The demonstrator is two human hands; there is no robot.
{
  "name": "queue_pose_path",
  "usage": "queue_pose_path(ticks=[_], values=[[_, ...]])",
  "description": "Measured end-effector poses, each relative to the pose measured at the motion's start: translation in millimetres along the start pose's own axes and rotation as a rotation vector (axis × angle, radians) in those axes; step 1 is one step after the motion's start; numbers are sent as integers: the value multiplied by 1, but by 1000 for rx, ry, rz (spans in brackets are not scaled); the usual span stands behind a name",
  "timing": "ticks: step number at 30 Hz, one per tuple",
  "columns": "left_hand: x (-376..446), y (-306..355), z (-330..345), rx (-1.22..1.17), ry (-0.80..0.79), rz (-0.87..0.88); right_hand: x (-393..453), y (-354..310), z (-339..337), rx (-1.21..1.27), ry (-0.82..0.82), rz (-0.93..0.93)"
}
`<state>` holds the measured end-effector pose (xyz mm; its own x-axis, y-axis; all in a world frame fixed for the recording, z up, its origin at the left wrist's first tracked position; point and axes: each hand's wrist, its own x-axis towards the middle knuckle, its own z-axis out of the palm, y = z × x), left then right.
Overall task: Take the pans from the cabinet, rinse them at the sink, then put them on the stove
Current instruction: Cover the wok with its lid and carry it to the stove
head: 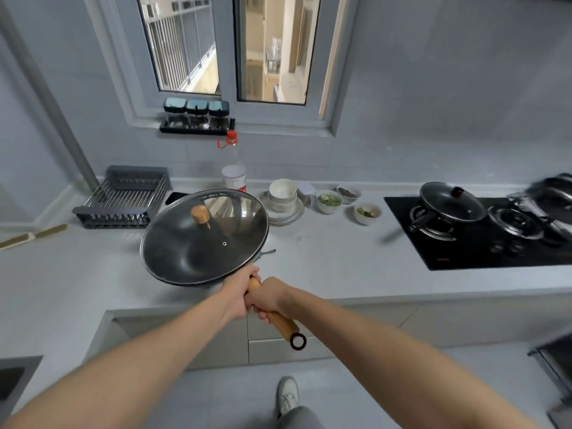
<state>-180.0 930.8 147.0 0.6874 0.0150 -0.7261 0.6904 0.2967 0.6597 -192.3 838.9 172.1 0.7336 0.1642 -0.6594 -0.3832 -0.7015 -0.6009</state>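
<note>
Both hands on one pan. The large black wok with a glass lid (204, 239) is held up over the pale grey countertop (325, 258), tilted toward the person, its bowl left of centre and not resting on the surface as far as can be told. Lid sits on the wok; its round wooden knob (199, 214) points up and slightly back.

The left hand (236, 294) wraps the long wooden handle (278, 320) close to the wok's rim, fingers curled around it. The right hand (267, 297) clasps the same handle just behind the left, the two hands touching. Beyond the right hand the handle runs on toward the person and ends in a black hanging ring (298, 340).

To the right, a black glass gas stove (464, 258) is set into the countertop. A smaller black lidded pan (450, 202) stands on its left burner. The far right of the stove is blurred.

Behind the wok: a clear plastic bottle with a red cap (233, 162), a stack of white bowls and plates (283, 199), three small white bowls holding bits of food (329, 201). At left, a grey metal dish rack (123, 196). On the window sill, a row of blue-lidded glass jars (196, 114).

Below, grey cabinet doors (192, 342), a grey tiled floor and one white shoe (288, 394).
</note>
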Motion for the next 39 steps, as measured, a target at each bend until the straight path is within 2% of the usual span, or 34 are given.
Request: queue_pose_path(ticks=[5, 13, 19, 27, 33, 39], values=[[-48, 8, 49, 120, -13, 53, -56, 18, -36, 135, 88, -9], [-117, -8, 188, 329, -214, 132, -146, 92, -124, 369, 315, 24], [-144, -48, 314, 455, -372, 147, -212, 176, -197, 501, 446, 87], [-186, -128, 524, 589, -633, 75, -298, 324, -320, 659, 664, 253], [-181, -148, 633, 690, -678, 52, -305, 390, -400, 829, 684, 319], [-110, -139, 728, 738, -675, 32, -255, 430, -484, 939, 678, 327]])
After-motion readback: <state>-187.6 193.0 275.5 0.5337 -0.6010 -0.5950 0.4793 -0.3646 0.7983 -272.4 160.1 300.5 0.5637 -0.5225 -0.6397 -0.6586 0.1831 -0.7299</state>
